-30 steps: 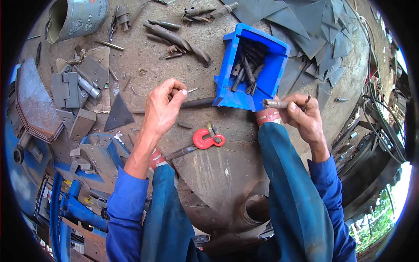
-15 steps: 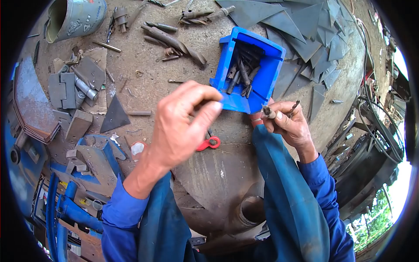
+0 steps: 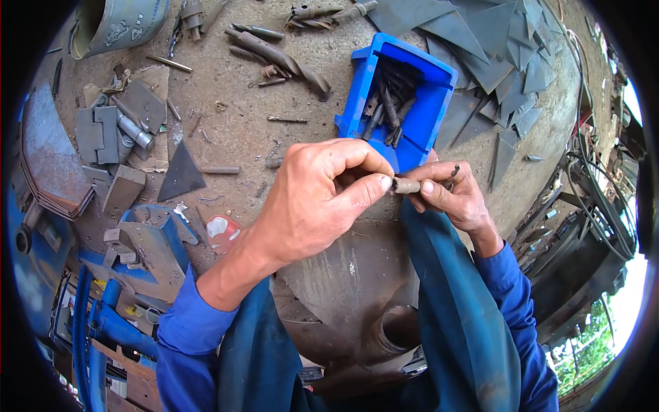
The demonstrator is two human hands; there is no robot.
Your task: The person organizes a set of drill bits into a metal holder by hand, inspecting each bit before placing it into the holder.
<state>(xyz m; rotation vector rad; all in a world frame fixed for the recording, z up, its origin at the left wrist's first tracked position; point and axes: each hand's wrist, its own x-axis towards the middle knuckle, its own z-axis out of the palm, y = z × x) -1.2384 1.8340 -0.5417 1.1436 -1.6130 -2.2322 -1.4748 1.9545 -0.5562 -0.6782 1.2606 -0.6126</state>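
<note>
Just in front of the blue bin (image 3: 412, 147), over the worn metal surface (image 3: 240, 130), both hands meet on one small piece. Right hand (image 3: 449, 196) pinches a short drill bit (image 3: 406, 185) between thumb and forefinger, shank end pointing left; the fluted tip (image 3: 454, 169) shows past the fingers on the far side. Left hand (image 3: 322, 196) is curled, thumb and forefinger tips pressed against the shank end; whether they grip something small there cannot be told. Bin holds more dark bits (image 3: 388, 110), loosely piled. Larger twist drills (image 3: 281, 58) lie apart on the surface, triangular steel offcuts (image 3: 480, 48) beyond the bin, and a dented can (image 3: 117, 24) lies at upper left. Judgement: the bit is stiff steel, light for its size, likely oily or dusty and so prone to rolling in the fingers; flutes are sharp-edged. Best held on the plain shank, not the fluted length.
</note>
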